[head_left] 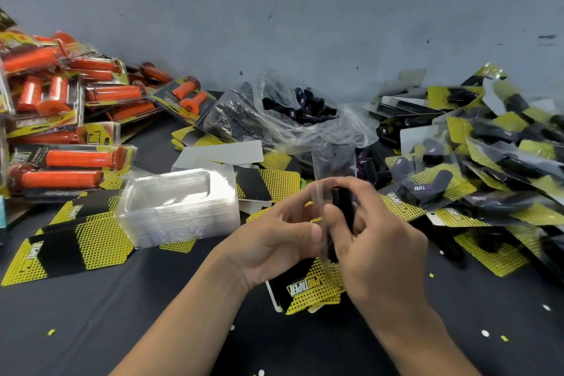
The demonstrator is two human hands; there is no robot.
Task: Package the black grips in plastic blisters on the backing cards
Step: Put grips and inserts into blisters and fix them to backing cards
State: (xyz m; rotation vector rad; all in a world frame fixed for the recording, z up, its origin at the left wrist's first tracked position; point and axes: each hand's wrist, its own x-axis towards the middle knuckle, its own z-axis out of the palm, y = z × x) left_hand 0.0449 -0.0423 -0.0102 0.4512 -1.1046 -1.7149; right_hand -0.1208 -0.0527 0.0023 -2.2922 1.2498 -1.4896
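Note:
My right hand (pixel 378 250) grips a black grip (pixel 342 207), held upright above the table's middle. My left hand (pixel 274 238) pinches the edge of a clear plastic blister (pixel 334 166) that stands up against the grip; the blister's lower part is hidden between my hands. A small stack of yellow-and-black backing cards (pixel 305 290) lies flat just under my hands. A tall stack of empty clear blisters (pixel 180 201) stands to the left. A clear plastic bag (pixel 293 119) at the back holds loose black grips (pixel 308 108).
Packaged orange grips (pixel 61 119) are heaped at the left. Finished black-grip packs (pixel 476 156) pile up at the right. More backing cards (pixel 61 247) lie spread at the front left. Paper scraps dot the black tabletop (pixel 91 330). A grey wall closes the back.

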